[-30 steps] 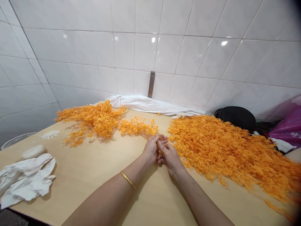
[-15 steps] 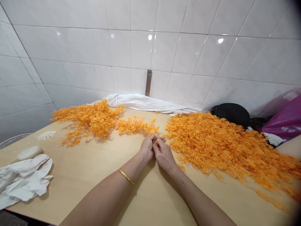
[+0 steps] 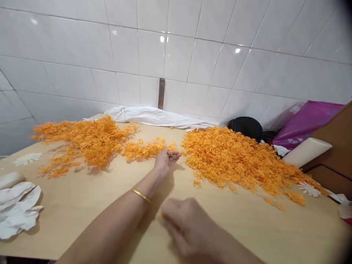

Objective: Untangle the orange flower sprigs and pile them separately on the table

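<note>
My left hand [image 3: 165, 160], with a gold bangle [image 3: 141, 195] on the wrist, is closed on the right end of a strand of small orange artificial flowers [image 3: 144, 149]. That strand lies across the table, and its left end meets a larger heap of orange sprays [image 3: 96, 139]. Closer to me, my right hand [image 3: 187, 223] is balled up, its thumb against the fingers, and blurred. What it grips, if anything, is hidden. Beyond my left fingertips spreads a wide pile of loose orange flowers [image 3: 233, 157].
Crumpled white paper [image 3: 20, 211] and a white daisy-shaped piece [image 3: 28, 158] lie at left. Along the tiled wall runs a white cloth [image 3: 154, 116]. A black case [image 3: 245, 127], a purple bag [image 3: 305, 123], a pale roll [image 3: 308, 152] and another white flower piece [image 3: 310, 189] are at right.
My hands were together at the strand's end. The right hand has drawn back towards me, apart from the left, which stays at the strand. The view has turned right.
</note>
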Demonstrator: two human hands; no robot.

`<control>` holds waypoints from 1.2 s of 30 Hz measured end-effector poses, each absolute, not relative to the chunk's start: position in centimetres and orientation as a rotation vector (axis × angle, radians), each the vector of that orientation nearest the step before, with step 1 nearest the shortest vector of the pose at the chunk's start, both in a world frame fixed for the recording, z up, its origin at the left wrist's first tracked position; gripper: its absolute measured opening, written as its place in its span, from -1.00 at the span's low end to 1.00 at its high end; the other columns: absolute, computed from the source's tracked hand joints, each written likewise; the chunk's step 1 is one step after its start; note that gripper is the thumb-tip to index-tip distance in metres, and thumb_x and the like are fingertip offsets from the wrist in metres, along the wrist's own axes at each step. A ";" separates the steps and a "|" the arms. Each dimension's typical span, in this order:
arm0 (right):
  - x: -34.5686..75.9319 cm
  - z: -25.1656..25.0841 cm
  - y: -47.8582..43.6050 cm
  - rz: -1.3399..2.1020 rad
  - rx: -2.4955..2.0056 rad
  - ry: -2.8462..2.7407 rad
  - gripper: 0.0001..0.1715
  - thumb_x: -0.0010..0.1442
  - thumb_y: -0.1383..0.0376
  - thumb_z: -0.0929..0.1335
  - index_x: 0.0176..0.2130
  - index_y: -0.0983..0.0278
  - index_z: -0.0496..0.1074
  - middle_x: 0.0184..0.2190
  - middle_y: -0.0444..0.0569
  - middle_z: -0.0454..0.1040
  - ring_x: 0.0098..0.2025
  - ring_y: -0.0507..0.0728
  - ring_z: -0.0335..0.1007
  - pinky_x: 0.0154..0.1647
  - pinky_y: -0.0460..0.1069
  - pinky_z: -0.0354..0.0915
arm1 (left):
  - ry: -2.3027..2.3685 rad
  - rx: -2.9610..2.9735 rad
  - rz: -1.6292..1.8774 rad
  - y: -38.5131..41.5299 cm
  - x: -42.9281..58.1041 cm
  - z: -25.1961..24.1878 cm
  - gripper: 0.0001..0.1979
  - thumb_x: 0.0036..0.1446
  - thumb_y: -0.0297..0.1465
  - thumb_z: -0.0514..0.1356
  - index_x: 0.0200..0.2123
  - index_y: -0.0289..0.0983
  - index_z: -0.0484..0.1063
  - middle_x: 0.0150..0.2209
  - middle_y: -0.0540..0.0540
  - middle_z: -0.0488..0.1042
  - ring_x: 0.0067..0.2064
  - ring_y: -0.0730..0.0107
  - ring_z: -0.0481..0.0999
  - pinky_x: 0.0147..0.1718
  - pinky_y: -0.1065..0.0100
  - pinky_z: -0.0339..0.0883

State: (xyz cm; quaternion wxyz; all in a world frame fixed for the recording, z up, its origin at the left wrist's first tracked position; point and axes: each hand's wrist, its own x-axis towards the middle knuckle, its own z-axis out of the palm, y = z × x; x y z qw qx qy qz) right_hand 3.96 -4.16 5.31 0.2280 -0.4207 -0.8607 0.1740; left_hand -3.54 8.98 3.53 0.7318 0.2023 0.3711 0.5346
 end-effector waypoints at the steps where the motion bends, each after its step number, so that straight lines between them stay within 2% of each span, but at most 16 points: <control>1: 3.8 5.2 -4.5 0.463 -1.145 -2.411 -0.82 0.13 0.32 0.15 -0.51 0.24 0.11 -0.57 -0.17 0.25 -0.59 -0.04 0.07 -0.57 -0.12 -0.05 | 0.836 0.471 1.185 9.2 -4.3 3.8 -0.61 0.17 -0.39 -0.16 -0.69 -0.30 0.12 -0.65 -0.11 0.38 -0.54 0.44 0.45 -0.39 0.38 0.32; 5: 6.7 3.1 -2.5 0.061 -1.426 -2.257 -0.77 0.17 0.28 0.13 -0.48 0.26 0.20 -0.55 -0.11 0.25 -0.55 -0.01 0.11 -0.53 -0.10 -0.03 | 0.877 0.591 1.045 8.8 -7.8 4.3 -0.73 0.14 -0.42 -0.10 -0.56 -0.33 0.23 -0.62 -0.11 0.40 -0.58 0.43 0.44 -0.46 0.36 0.34; 8: 10.2 1.0 0.5 -0.334 -1.554 -2.345 -0.79 0.13 0.36 0.15 -0.48 0.27 0.28 -0.46 -0.02 0.29 -0.44 0.06 0.15 -0.43 -0.05 0.02 | 0.921 0.577 0.962 7.7 -9.7 3.9 -0.81 0.10 -0.52 -0.07 -0.50 -0.34 0.25 -0.66 -0.03 0.36 -0.69 0.57 0.32 -0.57 0.46 0.29; 12: 11.7 0.6 2.7 -0.796 -1.614 -2.181 -0.81 0.06 0.42 0.20 -0.35 0.29 0.37 -0.14 0.17 0.31 -0.14 0.28 0.14 -0.21 0.13 0.02 | 0.887 0.579 0.925 7.2 -10.7 3.0 -0.82 0.05 -0.57 -0.02 -0.55 -0.37 0.27 -0.72 0.02 0.28 -0.77 0.68 0.12 -0.69 0.56 0.15; 15: 10.3 2.2 3.2 -0.656 -1.529 -2.034 -0.79 0.12 0.34 0.19 -0.28 0.27 0.37 -0.14 0.15 0.32 -0.11 0.29 0.14 -0.18 0.15 0.04 | 0.823 0.605 0.884 7.6 -10.2 2.8 -0.84 0.02 -0.58 0.03 -0.57 -0.39 0.30 -0.68 -0.02 0.30 -0.73 0.66 0.18 -0.64 0.54 0.19; 20: 7.0 3.3 4.7 0.201 -1.315 -1.878 -0.62 0.12 0.13 0.20 -0.11 0.29 0.24 -0.25 0.07 0.33 -0.31 0.12 0.27 -0.37 -0.01 0.20 | 0.723 0.762 0.796 8.0 -8.3 2.6 -0.83 0.03 -0.54 0.04 -0.56 -0.40 0.34 -0.65 -0.05 0.36 -0.71 0.62 0.24 -0.61 0.50 0.21; 21: 6.6 3.1 4.9 0.341 -1.313 -1.853 -0.60 0.11 0.11 0.21 -0.12 0.30 0.24 -0.33 0.02 0.35 -0.38 0.09 0.27 -0.42 -0.04 0.20 | 0.710 0.788 0.785 7.9 -8.1 2.4 -0.82 0.03 -0.55 0.03 -0.57 -0.40 0.34 -0.66 -0.05 0.35 -0.71 0.62 0.24 -0.61 0.51 0.20; 23: 6.0 2.6 5.2 0.512 -1.321 -1.848 -0.70 0.12 0.11 0.20 -0.27 0.29 0.28 -0.52 -0.10 0.31 -0.50 0.03 0.22 -0.50 -0.09 0.15 | 0.693 0.817 0.761 7.7 -7.7 1.8 -0.80 0.04 -0.54 0.03 -0.59 -0.39 0.34 -0.66 -0.06 0.36 -0.71 0.61 0.25 -0.61 0.50 0.20; 25: 5.5 2.1 5.2 0.539 -1.327 -1.868 -0.74 0.14 0.18 0.18 -0.48 0.27 0.24 -0.66 -0.19 0.20 -0.58 0.00 0.13 -0.55 -0.11 0.07 | 0.677 0.832 0.740 7.3 -7.6 1.3 -0.78 0.06 -0.48 0.02 -0.58 -0.40 0.35 -0.63 -0.09 0.38 -0.70 0.57 0.29 -0.60 0.47 0.21; 27: 5.0 1.9 5.1 0.467 -1.347 -1.848 -0.70 0.13 0.24 0.17 -0.59 0.26 0.14 -0.70 -0.21 0.13 -0.61 -0.03 0.06 -0.58 -0.12 0.01 | 0.676 0.845 0.750 6.9 -7.5 1.2 -0.75 0.08 -0.43 0.00 -0.57 -0.39 0.35 -0.65 -0.09 0.37 -0.71 0.55 0.28 -0.61 0.45 0.21; 32: 5.0 2.8 6.5 0.208 -1.401 -1.698 -0.72 0.10 0.25 0.17 -0.60 0.24 0.08 -0.71 -0.23 0.08 -0.63 -0.03 -0.01 -0.58 -0.11 -0.04 | 0.780 0.806 0.875 5.6 -7.4 2.8 -0.72 0.10 -0.44 -0.03 -0.62 -0.34 0.28 -0.79 0.10 0.15 -0.80 0.67 0.00 -0.61 0.47 0.21; 36: 8.9 4.8 7.2 -0.027 -1.575 -1.342 -0.70 0.08 0.22 0.19 -0.62 0.23 0.07 -0.72 -0.21 0.08 -0.64 -0.01 -0.01 -0.60 -0.09 -0.05 | 0.810 0.865 0.814 4.1 -8.4 3.5 -0.72 0.08 -0.38 0.00 -0.63 -0.32 0.25 -0.80 0.12 0.11 -0.79 0.69 -0.07 -0.61 0.47 0.21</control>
